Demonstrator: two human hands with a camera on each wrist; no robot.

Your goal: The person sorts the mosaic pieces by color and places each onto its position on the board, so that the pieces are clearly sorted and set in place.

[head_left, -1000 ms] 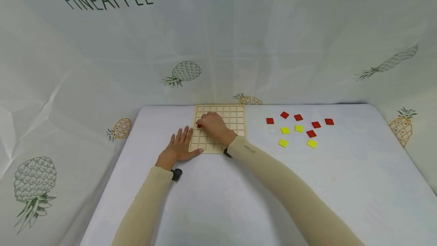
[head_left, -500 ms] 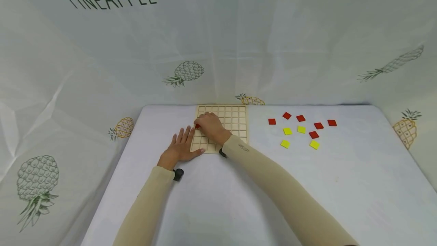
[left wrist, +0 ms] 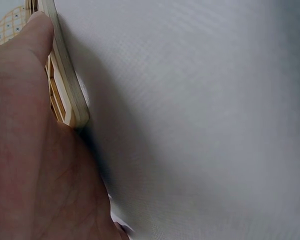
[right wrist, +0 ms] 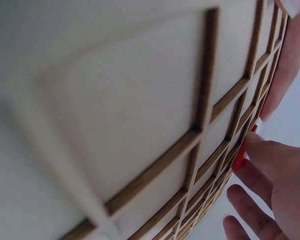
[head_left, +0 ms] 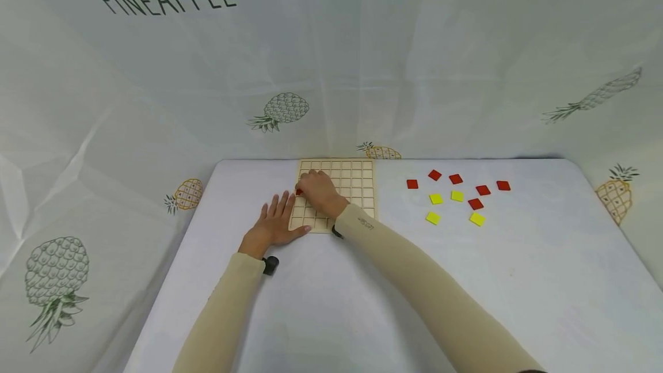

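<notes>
A light wooden grid board lies flat at the back of the white table. My right hand reaches over its left part and pinches a red square tile between thumb and finger, close over the board's left edge cells. In the head view only a corner of that tile shows beside the fingertips. My left hand lies with spread, straight fingers at the board's lower left corner. In the left wrist view its thumb rests along the board's edge.
Right of the board, several loose red tiles and yellow tiles lie scattered on the white table. A cloth printed with pineapples hangs right behind the table's back edge.
My right hand has shifted slightly left with the red tile, toward the board's left edge. The left hand stays at the corner. The whole head view has shifted a little.
</notes>
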